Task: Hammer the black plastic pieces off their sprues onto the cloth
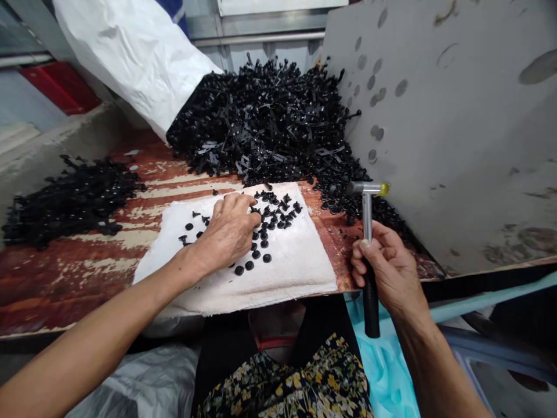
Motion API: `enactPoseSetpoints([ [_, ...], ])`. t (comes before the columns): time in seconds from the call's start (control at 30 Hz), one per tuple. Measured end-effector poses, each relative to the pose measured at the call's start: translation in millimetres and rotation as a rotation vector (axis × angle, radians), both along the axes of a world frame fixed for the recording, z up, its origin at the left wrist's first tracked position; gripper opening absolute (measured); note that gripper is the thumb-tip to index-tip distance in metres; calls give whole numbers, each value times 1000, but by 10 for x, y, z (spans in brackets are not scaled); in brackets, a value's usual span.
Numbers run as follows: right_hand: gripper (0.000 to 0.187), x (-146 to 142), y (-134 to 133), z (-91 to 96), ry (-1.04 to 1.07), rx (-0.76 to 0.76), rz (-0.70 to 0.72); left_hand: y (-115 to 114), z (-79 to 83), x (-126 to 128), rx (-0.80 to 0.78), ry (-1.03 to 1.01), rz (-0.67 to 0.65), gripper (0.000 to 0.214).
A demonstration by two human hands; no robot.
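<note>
LEFT: left hand (228,232) half-curled, fingertips among the black studs (261,238), hold unclear | RIGHT: right hand (389,270) closed around the yellow-tipped hammer (366,217), head upright, right of the white cloth (296,278) | BEYOND CLOTH: heap of black moulded pieces (261,122)

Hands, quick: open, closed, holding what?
Left hand: curled over black pieces, cannot tell if holding.
Right hand: closed on a hammer.

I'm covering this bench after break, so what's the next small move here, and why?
Probably the left hand should pick up one black stud from the white cloth, since several lie loose within its reach while the right hand grips the small hammer.
</note>
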State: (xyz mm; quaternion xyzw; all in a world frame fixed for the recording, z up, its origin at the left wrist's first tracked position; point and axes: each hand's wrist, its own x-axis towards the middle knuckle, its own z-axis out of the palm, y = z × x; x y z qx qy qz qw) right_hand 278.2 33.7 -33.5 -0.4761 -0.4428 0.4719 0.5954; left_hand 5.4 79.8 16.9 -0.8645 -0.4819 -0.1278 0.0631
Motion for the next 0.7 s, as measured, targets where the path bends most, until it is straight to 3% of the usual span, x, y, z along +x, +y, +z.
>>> enactPoseSetpoints([
  [0.47,40,14,-5,-1,3,2,5,-211,26,326,29,136,-113,33],
  [0.6,41,20,3,-16,15,-7,7,-285,45,321,59,130,-132,36],
  [0.7,45,16,5,-7,44,-5,0,-220,71,228,113,93,-90,36],
])
